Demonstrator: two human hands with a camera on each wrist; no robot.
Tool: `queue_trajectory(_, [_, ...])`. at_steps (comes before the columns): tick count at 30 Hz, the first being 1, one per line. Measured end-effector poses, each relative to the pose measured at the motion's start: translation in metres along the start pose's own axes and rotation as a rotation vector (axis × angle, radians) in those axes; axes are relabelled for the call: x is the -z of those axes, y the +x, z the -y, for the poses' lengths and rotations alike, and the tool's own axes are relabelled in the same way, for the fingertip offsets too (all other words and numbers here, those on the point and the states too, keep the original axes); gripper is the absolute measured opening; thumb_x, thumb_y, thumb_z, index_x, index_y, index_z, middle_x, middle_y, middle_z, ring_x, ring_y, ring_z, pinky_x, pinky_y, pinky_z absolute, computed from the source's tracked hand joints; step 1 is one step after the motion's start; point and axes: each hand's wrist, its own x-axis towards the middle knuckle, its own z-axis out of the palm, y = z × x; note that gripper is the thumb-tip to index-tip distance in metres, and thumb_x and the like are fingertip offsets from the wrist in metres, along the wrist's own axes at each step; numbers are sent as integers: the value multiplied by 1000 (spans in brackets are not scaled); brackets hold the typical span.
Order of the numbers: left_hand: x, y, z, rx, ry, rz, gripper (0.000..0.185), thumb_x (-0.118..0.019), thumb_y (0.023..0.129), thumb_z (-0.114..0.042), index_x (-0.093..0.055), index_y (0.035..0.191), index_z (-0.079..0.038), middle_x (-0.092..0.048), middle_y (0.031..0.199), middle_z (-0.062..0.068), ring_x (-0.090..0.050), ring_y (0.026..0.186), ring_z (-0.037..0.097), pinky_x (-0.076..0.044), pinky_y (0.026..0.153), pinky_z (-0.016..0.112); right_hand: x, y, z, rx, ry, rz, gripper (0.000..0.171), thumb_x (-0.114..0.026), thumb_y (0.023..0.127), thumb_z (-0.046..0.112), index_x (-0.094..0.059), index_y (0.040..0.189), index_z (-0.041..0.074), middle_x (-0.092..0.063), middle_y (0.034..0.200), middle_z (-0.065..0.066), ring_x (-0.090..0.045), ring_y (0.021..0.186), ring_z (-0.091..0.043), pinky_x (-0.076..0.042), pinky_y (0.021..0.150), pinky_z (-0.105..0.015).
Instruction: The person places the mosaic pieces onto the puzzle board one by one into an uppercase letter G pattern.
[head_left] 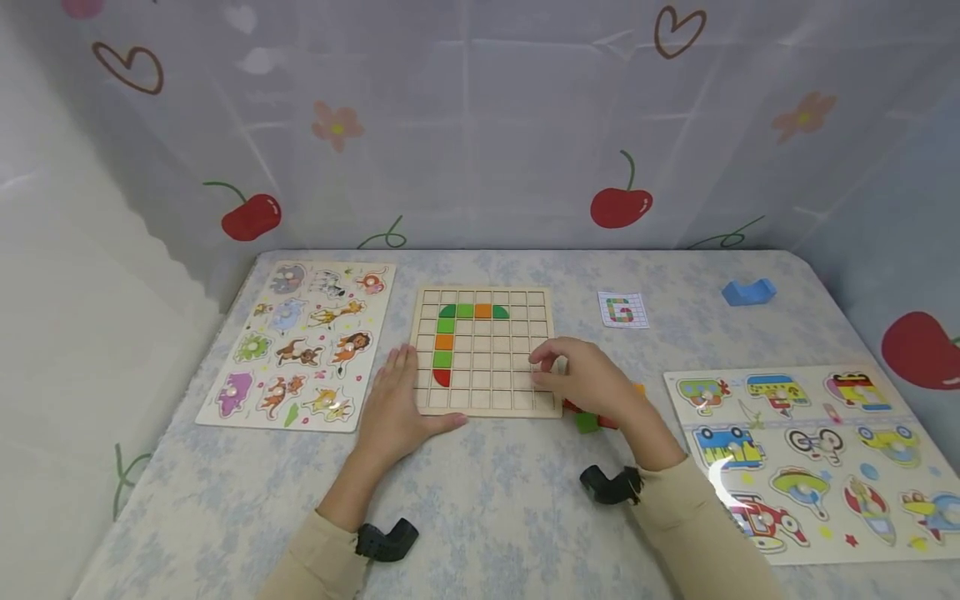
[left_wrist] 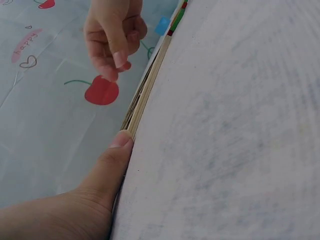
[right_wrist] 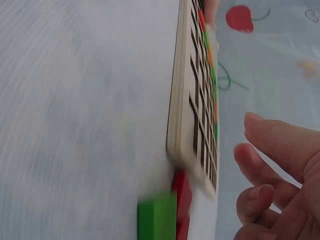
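A square wooden grid board lies mid-table, bearing an upside-down-L run of green, orange and red pieces. At the board's left edge rests my left hand, its thumb along the near edge and its fingers straight. My right hand is over the board's right side with fingers curled. In the left wrist view, a small red block shows at the right fingertips; its shape is mostly hidden. Loose red and green blocks lie beside the board's near right corner, partly under the right hand.
An animal puzzle board lies at left, a vehicle puzzle board at right. Behind the right hand are a small pattern card and a blue block. A printed curtain hangs along the table's back edge.
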Motion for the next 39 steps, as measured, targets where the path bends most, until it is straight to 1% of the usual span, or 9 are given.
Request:
queue_trajectory(5, [0,0,0,2,6,6,137,-75,64,-77,-10,159,-3,-8,168,12,-3,156,28,-11,127,49,17,-20,-23,-24,-35,29,18,-72,91,18,-70,109,15,-65,98,-2,-51,62,-16,-47,57,-30])
queue_trajectory(9, [1,0,-1,4,9,6,137,-75,64,-77,-10,159,-3,-8,168,13,-4,156,29,-11,127,49,24,-33,-34,-58,-64,75,14,-75,88,19,-71,102,17,-65,95,0,-51,65,-17,-47,57,-31])
queue_trajectory(12, [1,0,-1,6,9,6,137,-76,64,-77,-10,159,-3,-8,168,13,-4,156,30,-11,127,50,26,-40,-40,-71,-84,98,14,-78,85,19,-71,98,19,-65,93,1,-52,72,-16,-47,62,-30])
queue_trajectory(15, [1,0,-1,7,12,9,137,-75,65,-77,-9,159,-3,-7,168,13,-3,156,29,-11,127,49,28,-45,-44,-55,-93,110,18,-81,82,18,-71,96,17,-64,91,0,-51,77,-17,-47,68,-30])
queue_trajectory(18, [1,0,0,2,9,3,137,-75,65,-77,-10,159,-3,-8,168,13,-4,156,29,-11,127,50,28,-47,-44,-40,-109,109,20,-84,79,19,-69,93,17,-62,88,0,-50,78,-17,-45,68,-30])
queue_trajectory(24, [1,0,-1,-10,-7,-9,135,-77,65,-73,-12,159,-1,-10,167,15,-5,156,30,-11,127,51,29,-48,-44,-31,-110,125,22,-87,75,21,-69,88,17,-59,86,-2,-48,75,-17,-42,63,-29])
queue_trajectory(30, [1,0,-2,-11,-3,-8,135,-77,65,-74,-11,159,-1,-10,167,15,-5,156,30,-11,127,51,28,-49,-47,3,-104,138,22,-88,74,20,-70,87,18,-57,87,-1,-48,77,-17,-43,64,-27])
queue_trajectory(36, [2,0,-3,-5,-1,0,136,-77,65,-74,-11,159,-1,-9,168,14,-4,156,30,-11,127,50,27,-49,-47,14,-130,96,24,-87,75,21,-67,87,19,-58,88,1,-48,79,-16,-42,67,-27])
queue_trajectory(39, [2,1,-3,1,-3,1,136,-78,64,-74,-11,159,-2,-10,168,14,-4,156,30,-12,127,51,27,-48,-46,5,-118,73,25,-87,76,20,-64,88,18,-59,88,2,-49,77,-15,-43,66,-27])
